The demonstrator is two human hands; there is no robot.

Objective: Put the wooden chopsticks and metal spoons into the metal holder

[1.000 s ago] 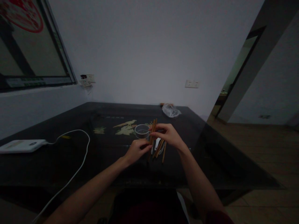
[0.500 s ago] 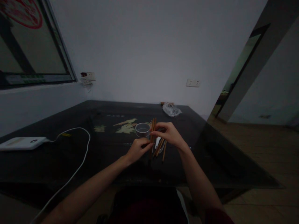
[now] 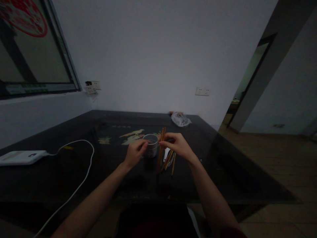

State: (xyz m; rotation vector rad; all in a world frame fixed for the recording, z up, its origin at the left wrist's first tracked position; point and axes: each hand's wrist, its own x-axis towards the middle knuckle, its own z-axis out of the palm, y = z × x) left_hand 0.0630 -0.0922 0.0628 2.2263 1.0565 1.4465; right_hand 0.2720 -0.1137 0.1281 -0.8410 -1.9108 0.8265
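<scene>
My right hand (image 3: 177, 144) is closed around a bundle of brown chopsticks (image 3: 162, 142), held tilted with their lower ends on the dark table (image 3: 74, 178). Under that hand more chopsticks and a white spoon-like piece (image 3: 166, 154) lie fanned out. A small clear plastic cup (image 3: 151, 145) stands just left of the bundle. My left hand (image 3: 134, 153) grips the cup's left side with curled fingers.
A white cable (image 3: 84, 172) runs from a flat white device (image 3: 22, 157) at the table's left edge toward me. A crumpled clear plastic bag (image 3: 181, 119) lies at the far edge. Wall sockets (image 3: 203, 91) sit behind, and a doorway (image 3: 250, 82) opens at right.
My left hand has let go of the chopsticks' lower part and moved left and up to the cup. The right hand keeps holding the bundle in place.
</scene>
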